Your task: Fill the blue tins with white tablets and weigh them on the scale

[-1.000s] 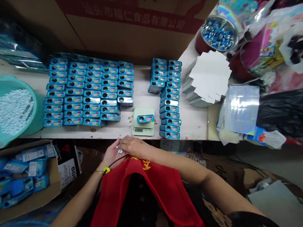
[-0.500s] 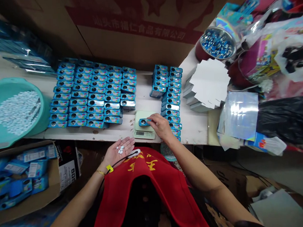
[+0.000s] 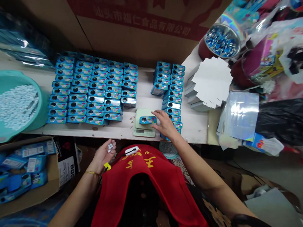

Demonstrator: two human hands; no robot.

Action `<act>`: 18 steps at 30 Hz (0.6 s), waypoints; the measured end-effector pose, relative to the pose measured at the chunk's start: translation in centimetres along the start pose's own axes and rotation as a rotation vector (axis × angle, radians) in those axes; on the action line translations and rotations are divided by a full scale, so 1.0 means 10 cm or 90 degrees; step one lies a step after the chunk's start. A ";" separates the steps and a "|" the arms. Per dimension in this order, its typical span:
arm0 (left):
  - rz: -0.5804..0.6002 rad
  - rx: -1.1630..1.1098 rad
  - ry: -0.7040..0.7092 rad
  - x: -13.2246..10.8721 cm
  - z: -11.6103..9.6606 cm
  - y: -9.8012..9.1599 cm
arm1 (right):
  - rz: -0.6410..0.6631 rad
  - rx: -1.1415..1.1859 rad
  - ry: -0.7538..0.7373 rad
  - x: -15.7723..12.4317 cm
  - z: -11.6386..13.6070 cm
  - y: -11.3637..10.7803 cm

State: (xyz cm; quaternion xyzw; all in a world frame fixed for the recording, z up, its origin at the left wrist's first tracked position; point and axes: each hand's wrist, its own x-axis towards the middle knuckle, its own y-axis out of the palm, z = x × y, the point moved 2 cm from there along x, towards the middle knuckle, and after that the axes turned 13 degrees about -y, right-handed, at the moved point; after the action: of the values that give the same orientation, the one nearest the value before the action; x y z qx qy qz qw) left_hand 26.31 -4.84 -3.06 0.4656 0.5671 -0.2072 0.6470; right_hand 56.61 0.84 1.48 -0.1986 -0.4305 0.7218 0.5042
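My left hand [image 3: 104, 151] is palm up in front of the table edge, its fingers curled around several small white tablets [image 3: 110, 147]. On the pale green digital scale [image 3: 144, 133] stands one small blue box [image 3: 147, 120] with a round dark hole in its top and something whitish showing inside. My right hand [image 3: 164, 123] is at the right end of this box, thumb and fingers apart on either side of it. Whether the fingertips touch the box I cannot tell.
Rows of blue boxes [image 3: 78, 98] stand left of the scale, more blue boxes [image 3: 174, 105] right of it. A turquoise basin [image 3: 42, 105] of white tablets is far left. White card stacks [image 3: 211, 80] and a bowl [image 3: 235, 44] of shiny blue pieces are at the right. A large carton [image 3: 139, 44] blocks the back.
My left hand has drawn back to the left and its flat palm has curled around the tablets. My right hand's pinch over the box has opened out to its right end.
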 end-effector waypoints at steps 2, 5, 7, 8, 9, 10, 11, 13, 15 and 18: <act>0.002 -0.006 -0.002 -0.02 -0.01 0.00 | 0.037 -0.023 -0.006 0.05 0.03 0.06; -0.002 -0.019 -0.003 -0.05 -0.02 -0.04 | 0.086 -0.071 0.000 0.09 0.07 0.12; -0.009 -0.029 -0.001 -0.07 -0.04 -0.10 | 0.109 -0.094 0.005 0.12 0.12 0.15; -0.014 -0.033 0.002 -0.08 -0.05 -0.14 | 0.112 -0.100 0.005 0.15 0.15 0.16; -0.018 -0.038 0.004 -0.09 -0.06 -0.18 | 0.107 -0.102 0.006 0.19 0.19 0.17; -0.022 -0.043 0.006 -0.10 -0.07 -0.22 | 0.097 -0.103 0.005 0.25 0.23 0.19; -0.026 -0.050 0.010 -0.10 -0.08 -0.26 | 0.084 -0.102 0.003 0.33 0.27 0.21; -0.036 -0.062 0.018 -0.12 -0.10 -0.32 | 0.054 -0.105 0.004 0.54 0.35 0.29; -0.042 -0.069 0.026 -0.13 -0.12 -0.36 | 0.035 -0.118 0.016 0.78 0.41 0.42; -0.039 -0.071 0.025 -0.14 -0.12 -0.39 | 0.038 -0.145 0.050 1.06 0.44 0.67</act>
State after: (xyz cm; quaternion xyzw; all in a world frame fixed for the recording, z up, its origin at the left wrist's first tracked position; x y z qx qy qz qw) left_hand 22.19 -6.11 -3.09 0.4151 0.6046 -0.1853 0.6541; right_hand 45.33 7.70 0.00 -0.2956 -0.4833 0.6747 0.4732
